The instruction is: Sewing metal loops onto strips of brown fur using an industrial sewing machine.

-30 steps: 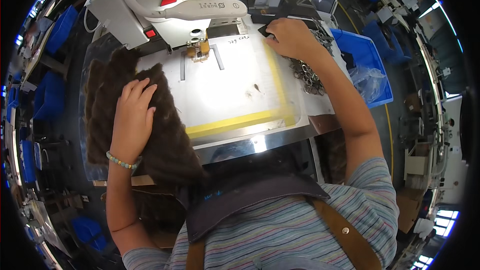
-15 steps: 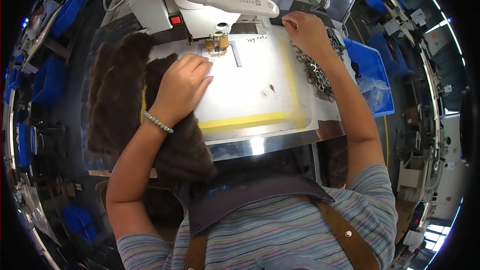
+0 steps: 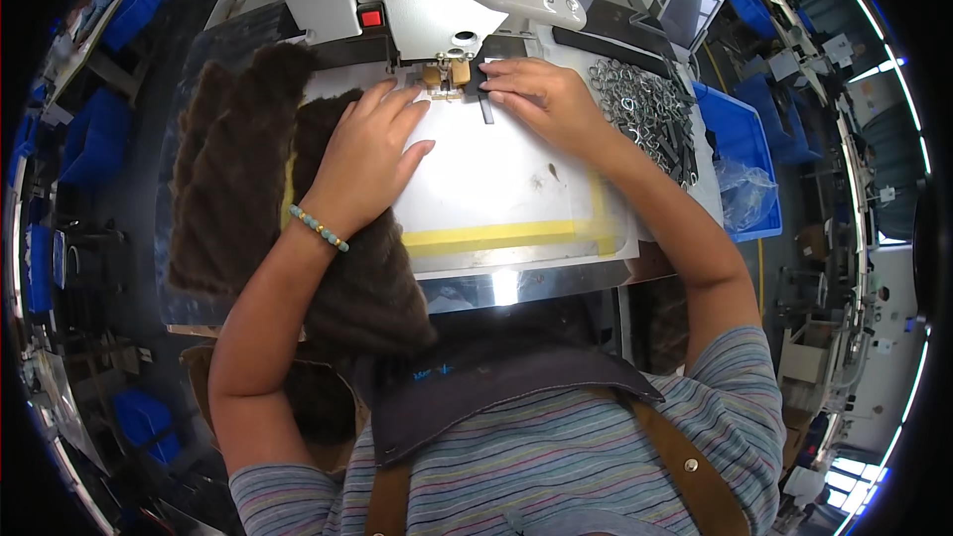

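My left hand (image 3: pixel 372 149) lies with fingers apart at the edge of the dark brown fur piece (image 3: pixel 347 288), its fingertips reaching onto the white work sheet (image 3: pixel 467 189) left of the machine's brass-coloured presser foot (image 3: pixel 449 74). My right hand (image 3: pixel 536 99) has its fingertips closed on a small black strip (image 3: pixel 479 79), just right of the foot above a slot in the sheet. More fur (image 3: pixel 223 179) lies folded at the left. The white sewing machine (image 3: pixel 427 5) stands over the sheet, which has yellow tape along its edges.
Metal hooks and black strips (image 3: pixel 640 114) are heaped at the right. A blue tray (image 3: pixel 745 124) with clear plastic sits beyond them. A small screen (image 3: pixel 690 5) stands at the back right. Blue bins (image 3: pixel 94 139) and other benches line both sides.
My left hand has moved up and right toward the presser foot. My right hand has come from the back right edge leftward to the foot, with the small black strip.
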